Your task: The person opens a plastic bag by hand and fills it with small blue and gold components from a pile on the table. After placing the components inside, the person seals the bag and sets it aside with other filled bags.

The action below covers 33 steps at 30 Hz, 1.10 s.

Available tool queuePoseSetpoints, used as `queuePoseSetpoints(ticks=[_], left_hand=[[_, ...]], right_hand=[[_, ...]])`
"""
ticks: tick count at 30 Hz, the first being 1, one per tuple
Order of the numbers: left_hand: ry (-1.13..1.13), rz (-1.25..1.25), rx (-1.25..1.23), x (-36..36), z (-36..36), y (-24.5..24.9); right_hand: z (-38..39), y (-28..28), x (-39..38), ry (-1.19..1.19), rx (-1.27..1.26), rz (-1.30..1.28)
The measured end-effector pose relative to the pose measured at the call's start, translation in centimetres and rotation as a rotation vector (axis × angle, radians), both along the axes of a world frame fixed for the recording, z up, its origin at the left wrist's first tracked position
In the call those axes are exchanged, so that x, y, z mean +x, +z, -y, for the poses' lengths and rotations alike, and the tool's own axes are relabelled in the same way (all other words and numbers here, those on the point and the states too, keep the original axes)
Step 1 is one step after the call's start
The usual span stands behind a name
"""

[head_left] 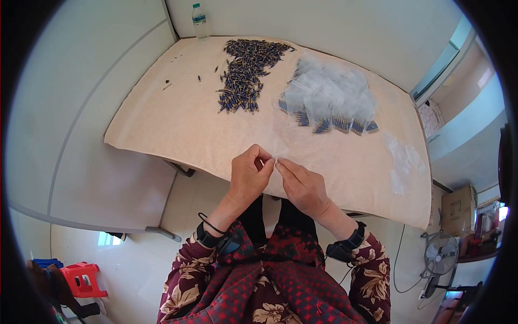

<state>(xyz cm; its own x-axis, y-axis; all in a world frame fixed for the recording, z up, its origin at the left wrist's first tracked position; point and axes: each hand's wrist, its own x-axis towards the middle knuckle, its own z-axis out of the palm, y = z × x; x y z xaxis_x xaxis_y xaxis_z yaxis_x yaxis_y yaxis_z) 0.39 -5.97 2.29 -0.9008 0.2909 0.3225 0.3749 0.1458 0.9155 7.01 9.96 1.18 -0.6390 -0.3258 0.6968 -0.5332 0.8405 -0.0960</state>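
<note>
My left hand (248,171) and my right hand (303,186) meet fingertip to fingertip over the near edge of the cloth-covered table (178,129). Both are closed in a pinch on a thin clear plastic bag (278,147), which is faint against the pale cloth. Beyond them, to the left, lies a loose heap of small dark-blue pieces with gold-coloured ends (243,75). Farther right is a pile of clear bags (329,89), with rows of the same pieces showing at their near ends. More flat clear bags (404,162) rest near the table's right side.
A plastic bottle (199,22) stands at the back left corner. A few stray bits (168,82) lie on the left of the cloth. On the floor are a red stool (84,279), a fan (441,254) and a cardboard box (458,210). Pale partitions (91,97) border the table.
</note>
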Motion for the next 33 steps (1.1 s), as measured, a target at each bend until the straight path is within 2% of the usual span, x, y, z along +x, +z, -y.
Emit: queuePoseSetpoints(ticks=[3, 6, 10, 15, 18, 19, 23, 27, 30, 31, 33], left_hand=[[-0.016, -0.045, -0.062, 0.8, 0.1, 0.1], [-0.033, -0.211, -0.097, 1.5, -0.4, -0.4], [-0.05, -0.362, -0.157, 2.2, -0.2, 0.4], [-0.011, -0.293, -0.175, 1.8, 0.2, -0.1], [0.02, -0.292, -0.144, 1.9, 0.0, -0.3], [0.022, -0.292, -0.144, 1.8, 0.1, -0.3], [0.029, -0.26, -0.06, 1.4, 0.1, -0.2], [0.013, -0.232, 0.053, 0.9, 0.0, -0.3], [-0.069, -0.059, 0.12, 0.7, 0.4, -0.8], [-0.07, -0.06, 0.12, 0.6, 0.3, -1.0], [-0.073, -0.064, 0.074, 0.6, 0.2, -1.2]], right_hand=[[0.1, -0.6, 0.1, -0.083, 0.067, 0.071], [0.3, -0.8, 0.1, -0.092, 0.225, 0.411], [0.8, 0.4, -0.8, -0.181, 0.13, 0.353], [1.0, -1.4, -1.5, -0.268, 0.104, 0.22], [0.6, -1.9, -1.7, -0.273, 0.336, 0.349], [0.6, -1.9, -1.8, -0.271, 0.336, 0.348], [0.9, -1.7, -1.8, -0.214, 0.322, 0.405], [1.5, -0.1, -1.8, -0.232, 0.263, 0.308], [1.8, 0.1, -1.8, -0.279, 0.07, 0.474], [1.8, 0.1, -1.8, -0.28, 0.069, 0.473], [1.9, 0.6, -1.8, -0.225, -0.112, 0.486]])
